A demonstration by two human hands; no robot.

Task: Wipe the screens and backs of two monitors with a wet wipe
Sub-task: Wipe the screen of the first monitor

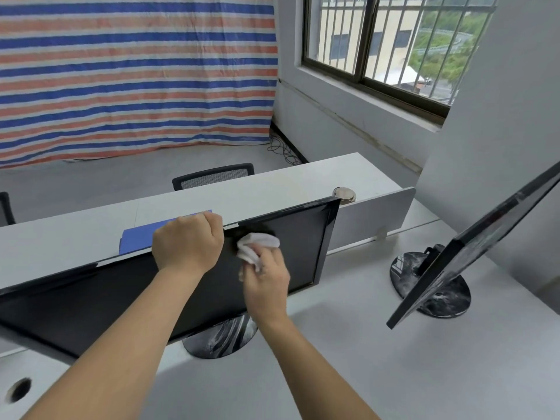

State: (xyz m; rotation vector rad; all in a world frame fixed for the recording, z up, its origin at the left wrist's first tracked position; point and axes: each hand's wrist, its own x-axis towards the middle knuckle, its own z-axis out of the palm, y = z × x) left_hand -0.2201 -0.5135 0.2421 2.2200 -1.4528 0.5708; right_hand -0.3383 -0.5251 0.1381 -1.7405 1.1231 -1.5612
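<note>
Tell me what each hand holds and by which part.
The left hand grips the near monitor by its top edge. The right hand holds a bunched wet wipe by its lower part.

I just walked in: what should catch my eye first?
At centre, the left hand grips the top edge of a black monitor while the right hand presses a white wipe on its screen. A red-and-blue striped tarp hangs behind; a second monitor stands at right.
</note>
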